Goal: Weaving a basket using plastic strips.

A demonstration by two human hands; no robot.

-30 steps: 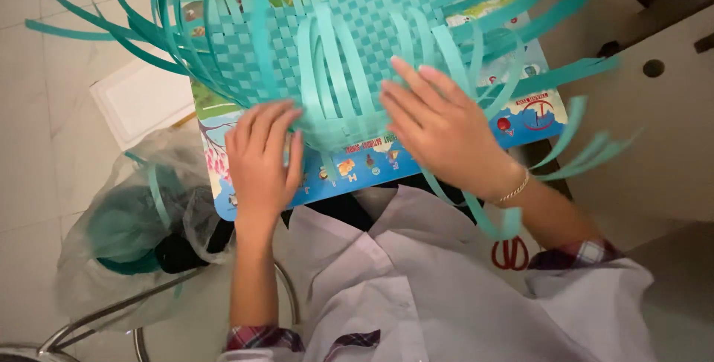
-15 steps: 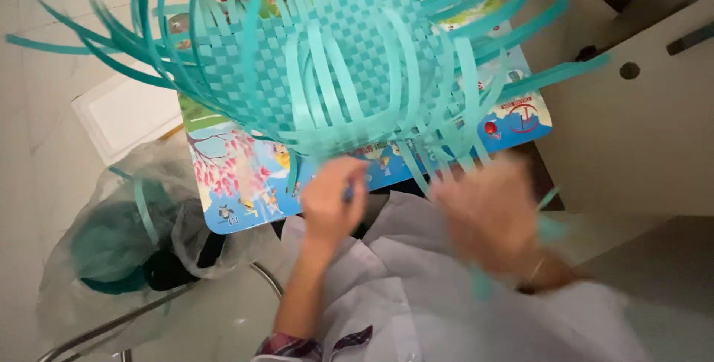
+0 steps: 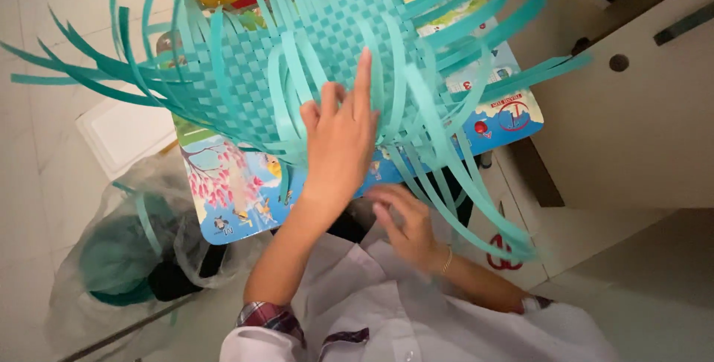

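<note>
A flat woven mat of teal plastic strips (image 3: 312, 57), its loose ends fanning outward, lies on a small colourful illustrated surface (image 3: 245, 191). The left hand (image 3: 338, 143) rests on the weave with fingers spread, index finger pointing up. The right hand (image 3: 409, 228) sits lower, near the dangling strips, fingers curled. A clear plastic bag holding teal strips (image 3: 119, 258) lies on the floor beside.

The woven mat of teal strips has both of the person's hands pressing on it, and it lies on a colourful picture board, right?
Not quite. In the head view only the left hand presses on the woven mat of teal strips. The right hand is down near the person's lap, below the board's edge and off the weave. The mat does lie on the colourful picture board.
</note>
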